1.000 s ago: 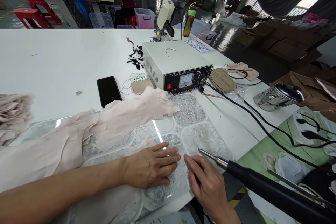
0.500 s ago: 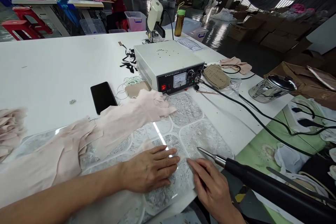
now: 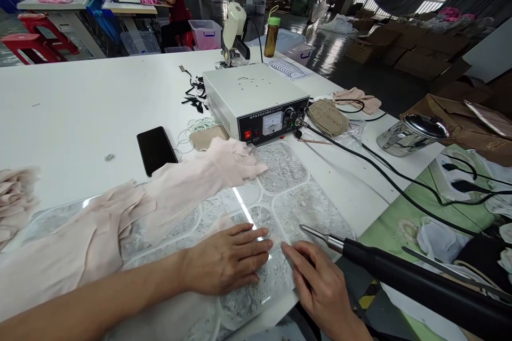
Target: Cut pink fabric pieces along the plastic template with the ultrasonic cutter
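My left hand (image 3: 230,260) lies flat, palm down, on a clear mat (image 3: 316,205) with a grey marbled pattern. Thin pale pink fabric (image 3: 168,309) spreads beneath its wrist and forearm. Close to its fingertips, my right hand (image 3: 320,282) has thumb and index finger pressed together low over the mat; what they pinch is too small to make out. A black pen-like tool (image 3: 384,266) with a pointed metal tip reaches in from the right, just above the right hand. Whether that hand supports it cannot be told. More pink fabric pieces (image 3: 200,170) lie beyond the left hand.
A white control box (image 3: 256,98) with a cable stands at the back of the mat. Around it are a phone (image 3: 156,149), a beige card template (image 3: 328,117), a bottle (image 3: 272,37) and a metal canister (image 3: 412,136). A co-worker (image 3: 170,0) sits far left.
The whole view has shifted very slightly. Both hands, the fabric and the tool keep nearly the same places relative to one another.
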`<control>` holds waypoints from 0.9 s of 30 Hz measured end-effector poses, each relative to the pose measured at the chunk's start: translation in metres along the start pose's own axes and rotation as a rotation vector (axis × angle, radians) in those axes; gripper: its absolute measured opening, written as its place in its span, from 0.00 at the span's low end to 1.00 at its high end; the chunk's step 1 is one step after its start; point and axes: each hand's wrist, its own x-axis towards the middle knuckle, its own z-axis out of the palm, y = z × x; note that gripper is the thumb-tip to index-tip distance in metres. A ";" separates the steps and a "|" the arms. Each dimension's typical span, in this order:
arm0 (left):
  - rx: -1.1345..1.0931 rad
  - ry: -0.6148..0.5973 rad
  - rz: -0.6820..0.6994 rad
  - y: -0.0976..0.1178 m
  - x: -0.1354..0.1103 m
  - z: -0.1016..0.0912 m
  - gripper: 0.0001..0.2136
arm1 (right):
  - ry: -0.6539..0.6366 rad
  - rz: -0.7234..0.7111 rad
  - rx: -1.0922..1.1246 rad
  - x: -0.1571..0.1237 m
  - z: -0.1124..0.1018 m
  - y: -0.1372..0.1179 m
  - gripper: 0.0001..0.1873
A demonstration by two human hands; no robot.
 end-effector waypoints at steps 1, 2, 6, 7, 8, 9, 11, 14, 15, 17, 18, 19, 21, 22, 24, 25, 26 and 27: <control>-0.003 0.001 0.001 0.000 0.000 0.000 0.15 | 0.002 0.007 0.008 0.001 0.000 -0.001 0.22; -0.004 -0.001 0.001 0.000 0.000 0.000 0.15 | 0.007 0.016 0.018 0.002 0.000 -0.001 0.22; -0.006 -0.007 -0.009 0.000 -0.001 -0.001 0.15 | 0.079 0.074 0.067 -0.004 -0.007 -0.003 0.16; -0.009 -0.008 -0.010 0.000 -0.001 -0.001 0.15 | 0.111 0.114 0.086 -0.009 -0.010 -0.001 0.14; -0.013 -0.009 -0.009 0.000 -0.001 -0.002 0.15 | 0.141 0.163 0.111 -0.016 -0.013 0.002 0.11; -0.018 -0.010 -0.008 0.000 -0.001 -0.002 0.15 | 0.177 0.264 0.171 -0.025 -0.016 0.007 0.08; -0.032 -0.014 -0.008 0.000 -0.001 -0.002 0.15 | 0.266 0.509 0.350 -0.044 -0.023 0.018 0.06; -0.065 -0.023 -0.022 -0.001 -0.001 -0.001 0.14 | 0.398 0.721 0.618 -0.063 -0.034 0.033 0.12; -0.080 -0.028 -0.032 -0.001 -0.001 -0.001 0.14 | 0.441 0.748 0.627 -0.065 -0.038 0.035 0.16; -0.104 -0.038 -0.051 -0.001 -0.001 -0.002 0.14 | 0.476 0.778 0.611 -0.059 -0.044 0.033 0.24; -0.113 -0.041 -0.058 -0.001 -0.001 -0.002 0.14 | 0.497 0.782 0.613 -0.052 -0.045 0.030 0.26; -0.119 -0.043 -0.063 -0.001 -0.001 -0.003 0.14 | 0.514 0.795 0.644 -0.044 -0.046 0.027 0.26; -0.129 -0.046 -0.069 -0.001 -0.001 -0.004 0.14 | 0.637 0.800 0.770 -0.026 -0.044 0.019 0.23; -0.135 -0.048 -0.070 -0.001 0.000 -0.005 0.14 | 0.703 0.789 0.836 -0.017 -0.043 0.017 0.21; -0.144 -0.057 -0.075 -0.001 0.000 -0.006 0.14 | 0.802 0.749 0.911 -0.001 -0.041 0.014 0.18; -0.145 -0.062 -0.077 -0.001 0.000 -0.006 0.14 | 0.834 0.731 0.925 0.006 -0.040 0.014 0.16; -0.145 -0.066 -0.077 -0.001 0.001 -0.006 0.14 | 0.853 0.716 0.936 0.012 -0.040 0.014 0.16; -0.144 -0.069 -0.078 -0.001 0.001 -0.006 0.14 | 0.869 0.701 0.943 0.017 -0.041 0.015 0.15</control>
